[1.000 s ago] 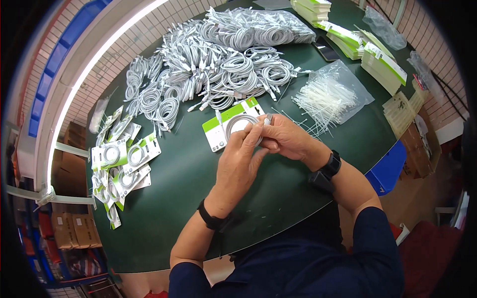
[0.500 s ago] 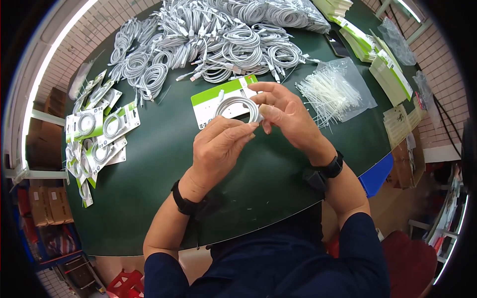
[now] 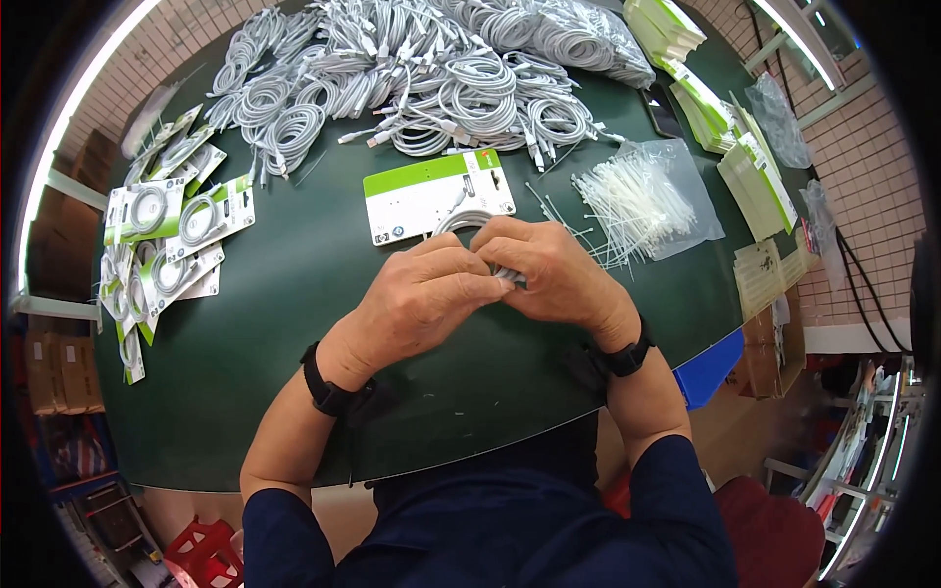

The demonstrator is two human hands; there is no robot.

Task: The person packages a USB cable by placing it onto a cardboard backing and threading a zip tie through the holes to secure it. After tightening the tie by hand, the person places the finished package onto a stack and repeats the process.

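Between my two hands is a coiled grey-white charging cable (image 3: 467, 219), its loop showing above the fingers. My left hand (image 3: 420, 292) is closed on the coil's near side. Opposite it, my right hand (image 3: 557, 269) has its fingers closed on the same part of the coil, with the fingertips of both hands almost meeting. What exactly the fingertips pinch is partly hidden. Just beyond the hands, a green and white hanging card (image 3: 412, 203) lies flat on the table, and the coil covers part of its lower edge.
A large heap of coiled cables (image 3: 392, 73) spans the table's far side. White cable ties (image 3: 627, 201) spill from a clear bag (image 3: 701, 206) at right. Carded cables (image 3: 162, 225) are piled at left. Stacks of green and white cards (image 3: 755, 176) stand far right, near a dark phone (image 3: 661, 113).
My right hand's fingers, apart before, have come in and closed on the coil beside my left hand. The whole view has shifted slightly.
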